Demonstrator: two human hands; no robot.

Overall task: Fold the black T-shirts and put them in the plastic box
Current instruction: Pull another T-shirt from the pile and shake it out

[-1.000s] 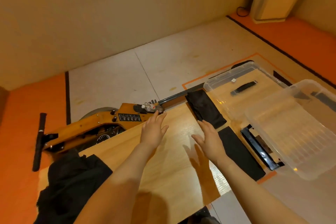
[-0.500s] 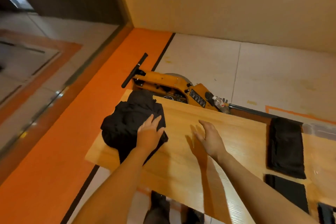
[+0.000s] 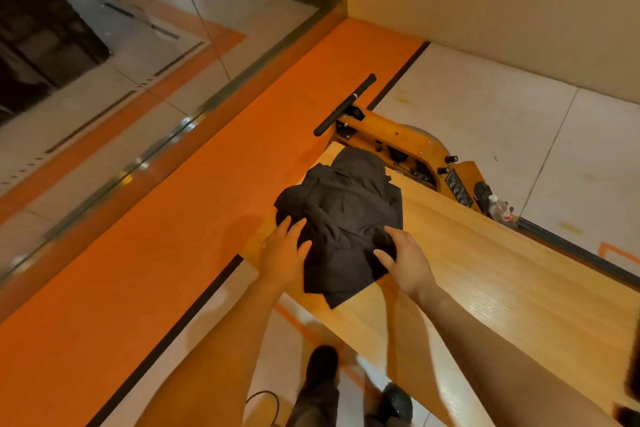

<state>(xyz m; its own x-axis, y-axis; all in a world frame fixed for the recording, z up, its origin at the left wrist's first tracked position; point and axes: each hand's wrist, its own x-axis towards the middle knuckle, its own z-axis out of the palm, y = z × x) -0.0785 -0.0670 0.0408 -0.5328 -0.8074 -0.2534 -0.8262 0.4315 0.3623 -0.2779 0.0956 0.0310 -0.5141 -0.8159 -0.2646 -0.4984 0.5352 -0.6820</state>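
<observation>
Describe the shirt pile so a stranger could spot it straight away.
Find the long wooden table. At its far left end, beside the yellow machine, lies a crumpled black shirt pile, the only dark, soft thing on the wood, with both hands touching it.

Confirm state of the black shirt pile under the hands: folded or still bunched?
Bunched, not folded. The black T-shirt pile lies crumpled with irregular creases on the wooden table; left hand and right hand rest on its near edge.
</observation>
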